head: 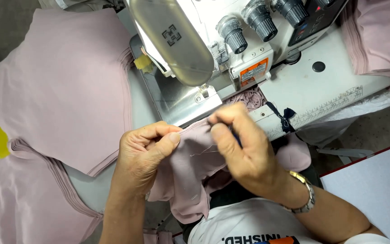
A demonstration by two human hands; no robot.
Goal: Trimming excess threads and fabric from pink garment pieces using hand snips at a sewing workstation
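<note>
Head view: both hands pinch the same small pink fabric piece (190,158) at its upper edge. The left hand (143,151) has its grip closed, thumb pressed over the folded edge against the curled fingers. The right hand (242,149) has its grip closed too, fingertips nipping the cloth just beside the left thumb; a metal wristwatch (305,194) sits on that wrist. The fabric hangs down from the two grips toward the person's white shirt (244,226). Just beyond the grips stands a white overlock sewing machine (231,49) with its metal plate, on the desk (326,86). To the left of the grips lie stacks of cut pink panels (59,86); more pink cloth (380,36) lies at the far right.
</note>
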